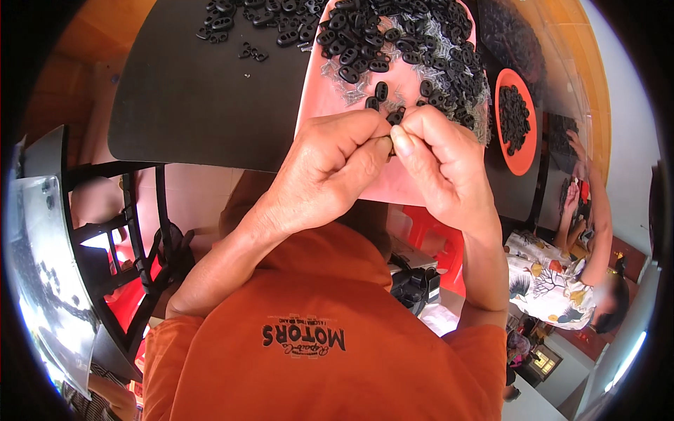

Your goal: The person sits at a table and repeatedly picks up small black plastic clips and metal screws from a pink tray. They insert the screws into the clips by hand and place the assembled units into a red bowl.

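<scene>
My left hand [326,168] and my right hand [449,165] meet fingertip to fingertip over the near part of a pink tray [390,186]. Both are closed in a pinch around a small black plastic cord lock [396,117], mostly covered by my fingers. Whether a spring sits in it I cannot see. Just beyond my fingers, two-holed black cord locks [381,91] lie on the tray. A heap of the same kind fills its far and right side, with many thin clear or silvery springs [344,88] scattered among them.
More black pieces [288,35] lie on the dark table [203,98] left of the tray. To the right stands an orange bowl [518,167] of small black parts [514,119]. Another person [554,281] works at the right. A black chair frame [119,231] is at the left.
</scene>
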### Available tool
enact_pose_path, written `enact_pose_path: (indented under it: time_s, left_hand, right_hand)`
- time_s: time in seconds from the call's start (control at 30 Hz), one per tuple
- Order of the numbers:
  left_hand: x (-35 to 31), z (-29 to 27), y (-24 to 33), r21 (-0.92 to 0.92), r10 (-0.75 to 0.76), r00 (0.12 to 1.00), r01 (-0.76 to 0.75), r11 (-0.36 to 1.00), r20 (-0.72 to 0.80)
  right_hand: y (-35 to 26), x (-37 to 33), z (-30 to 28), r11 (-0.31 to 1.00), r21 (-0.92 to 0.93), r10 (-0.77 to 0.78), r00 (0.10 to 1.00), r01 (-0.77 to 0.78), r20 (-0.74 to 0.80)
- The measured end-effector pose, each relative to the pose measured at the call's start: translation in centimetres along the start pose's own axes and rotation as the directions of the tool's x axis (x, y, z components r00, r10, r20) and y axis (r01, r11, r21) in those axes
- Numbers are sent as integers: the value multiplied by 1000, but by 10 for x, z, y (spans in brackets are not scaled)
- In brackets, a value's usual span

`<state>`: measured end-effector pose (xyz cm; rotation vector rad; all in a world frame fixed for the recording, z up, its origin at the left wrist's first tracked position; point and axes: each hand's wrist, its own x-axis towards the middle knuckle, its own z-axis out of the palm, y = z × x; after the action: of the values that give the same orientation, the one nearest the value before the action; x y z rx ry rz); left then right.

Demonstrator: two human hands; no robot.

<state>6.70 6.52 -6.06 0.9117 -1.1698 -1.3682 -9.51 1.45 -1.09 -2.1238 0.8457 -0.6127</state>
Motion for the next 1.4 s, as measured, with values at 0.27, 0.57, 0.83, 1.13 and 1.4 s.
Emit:
enact_pose_path:
  time_s: [0.27, 0.57, 0.83, 1.13, 1.4]
  left_hand:
    - [-11, -6, 0, -38, -14, 999, 13, 999, -30]
    - [-2, -6, -1, 19, 39, 999, -38, 999, -33]
    - [7, -4, -3, 72, 95, 995, -92, 993, -39]
    - [15, 3, 3, 73, 35, 999, -32, 997, -38]
    - [11, 5, 5, 35, -20, 999, 22, 999, -45]
  right_hand:
    - [-1, 3, -4, 987, 118, 101, 991, -110, 85]
    - [38, 57, -11, 814, -572, -52, 994, 95, 91]
    - [41, 58, -28, 767, -641, 73, 987, 34, 140]
    - [49, 65, -26, 761, -642, 11, 988, 90, 152]
    - [52, 63, -32, 847, -527, 36, 982, 68, 184]
